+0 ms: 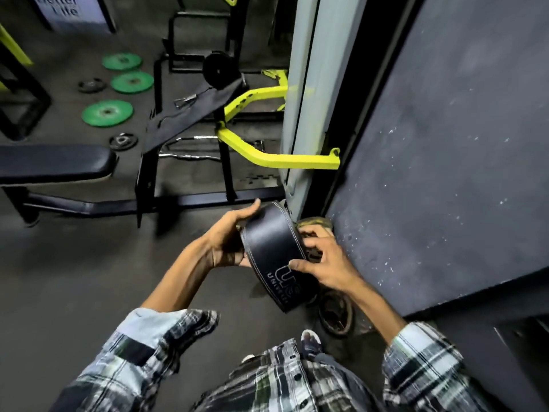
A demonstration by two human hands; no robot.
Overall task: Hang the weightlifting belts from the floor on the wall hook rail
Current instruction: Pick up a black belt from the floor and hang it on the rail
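Head view: a black leather belt [274, 251], rolled into a loose coil with white stitching and a printed logo, is held up off the floor [74, 278] between both hands, just left of the dark padded wall panel [445, 144]. The left hand [228, 237] is wrapped around the coil's left side, fingers curled over its top edge and palm beneath. The right hand [322, 260] is pressed on the coil's right side, thumb across the logo and fingers hooked into the open end. No second belt can be made out with certainty, though a yellowish worn object [313, 224] is seen at the foot of the panel, just behind the right hand; what it is cannot be told. The hook rail is not seen.

The main risk is judged to be the coil springing open: stiff leather tends to unroll once either grip is eased, and a loose end could swing against the panel or drop back to the floor. A buckle, if hidden inside the coil, could be snagged by the right fingers. A brown round object [335, 315] lying below the belt, beside the panel, could be trodden on.
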